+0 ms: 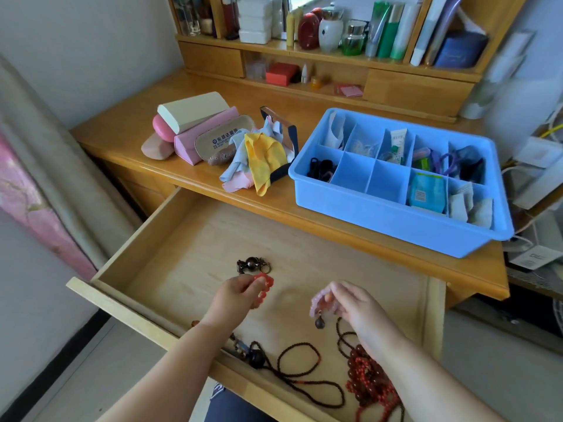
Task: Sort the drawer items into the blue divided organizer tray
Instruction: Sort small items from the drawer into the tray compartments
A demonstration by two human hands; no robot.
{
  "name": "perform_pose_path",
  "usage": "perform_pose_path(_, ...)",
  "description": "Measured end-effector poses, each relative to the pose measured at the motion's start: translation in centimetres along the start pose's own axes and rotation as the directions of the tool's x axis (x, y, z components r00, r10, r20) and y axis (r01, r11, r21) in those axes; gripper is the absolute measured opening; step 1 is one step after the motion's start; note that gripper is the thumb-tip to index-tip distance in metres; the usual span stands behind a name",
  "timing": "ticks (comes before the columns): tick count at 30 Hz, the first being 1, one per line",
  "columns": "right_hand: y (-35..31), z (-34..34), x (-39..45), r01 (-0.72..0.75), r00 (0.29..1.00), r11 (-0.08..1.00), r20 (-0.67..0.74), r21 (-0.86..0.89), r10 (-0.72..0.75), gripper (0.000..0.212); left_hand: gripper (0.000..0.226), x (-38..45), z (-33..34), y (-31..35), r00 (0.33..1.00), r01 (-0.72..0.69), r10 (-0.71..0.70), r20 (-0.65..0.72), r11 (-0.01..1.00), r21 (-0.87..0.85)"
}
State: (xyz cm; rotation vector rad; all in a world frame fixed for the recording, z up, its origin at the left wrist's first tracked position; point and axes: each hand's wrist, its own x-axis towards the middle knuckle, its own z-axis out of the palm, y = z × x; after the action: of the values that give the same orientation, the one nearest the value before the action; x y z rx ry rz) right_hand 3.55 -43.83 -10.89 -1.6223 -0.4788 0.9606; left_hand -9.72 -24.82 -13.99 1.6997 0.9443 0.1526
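Coral-red beads of a bracelet (262, 288) sit pinched in your left hand (236, 295), and your right hand (355, 306) pinches a pale pink bracelet (320, 304) with a dark charm, both lifted just above the open drawer (195, 239). You look to be mid-pickup, so the next move is carrying both up and right to the blue tray (396, 214) on the desk (243, 196), where 2 front compartments look bare. Dark bead necklaces (304, 373) and a red bead pile (368, 379) wait in the drawer.
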Motion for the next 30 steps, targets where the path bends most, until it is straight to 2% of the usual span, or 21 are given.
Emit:
perform_pose_path(2,-0.9,-0.4,-0.4,-0.043,0.999,0.954,-0.018,0.297,0.05,0.035,0.015,-0.8,0.1,0.9,0.996,0.047,-0.025,0.085,0.96,-0.275)
perform_pose_path(4,-1.6,-0.4,-0.7,-0.091,0.995,0.882,0.003,0.462,0.1,0.034,0.02,-1.6,0.7,2.0,0.98,0.032,0.049,0.194,0.918,-0.396)
perform_pose_path(7,-2.6,-0.2,-0.8,-0.132,0.991,0.844,0.058,0.519,0.119,0.032,0.038,-2.6,2.0,3.9,0.896,-0.019,0.19,0.401,0.919,-0.394)
perform_pose_path(8,-2.9,-0.1,-0.8,-0.135,0.991,0.846,0.08,0.516,0.11,0.033,0.033,-2.9,2.6,4.4,0.869,-0.064,0.221,0.442,0.938,-0.342)
perform_pose_path(10,-3.3,0.2,-0.9,-0.117,0.991,0.87,0.107,0.479,0.075,0.038,0.011,-3.3,3.6,5.0,0.881,-0.166,0.227,0.415,0.97,-0.179)
perform_pose_path(11,-3.4,0.3,-0.9,-0.103,0.993,0.877,0.1,0.469,0.064,0.039,0.01,-3.3,4.0,5.1,0.901,-0.178,0.217,0.377,0.975,-0.136)
perform_pose_path(12,-3.4,0.3,-0.9,-0.091,0.995,0.877,0.079,0.473,0.061,0.037,0.014,-3.3,4.2,5.1,0.916,-0.155,0.199,0.347,0.976,-0.151)
perform_pose_path(15,-2.7,0.3,-0.8,-0.095,0.995,0.864,0.022,0.495,0.096,0.023,0.017,-3.2,4.1,5.5,0.937,0.003,0.133,0.324,0.923,-0.386)
perform_pose_path(18,-1.4,0.4,-0.8,-0.162,0.985,0.857,0.024,0.489,0.172,0.008,0.016,-2.9,3.5,5.4,0.952,0.01,0.113,0.285,0.918,-0.397)
perform_pose_path(21,-0.1,0.4,-0.8,-0.207,0.971,0.936,-0.055,0.283,0.232,0.009,0.012,-1.7,1.5,4.9,0.983,0.026,0.042,0.178,0.932,-0.361)
perform_pose_path(24,1.5,-0.1,-1.0,-0.243,0.963,0.967,-0.145,-0.083,0.229,0.011,0.007,0.0,-2.1,3.5,0.999,0.045,-0.041,0.027,0.987,-0.153)
perform_pose_path(27,3.2,0.4,-1.4,-0.162,0.987,0.854,-0.072,-0.494,0.145,0.012,0.013,1.5,-5.3,1.5,0.995,0.083,-0.075,-0.07,0.987,0.134)
perform_pose_path(30,4.7,2.3,-1.3,-0.041,0.991,0.731,0.069,-0.681,0.119,0.009,0.02,2.8,-7.0,-0.3,0.99,0.118,-0.085,-0.116,0.939,0.322)
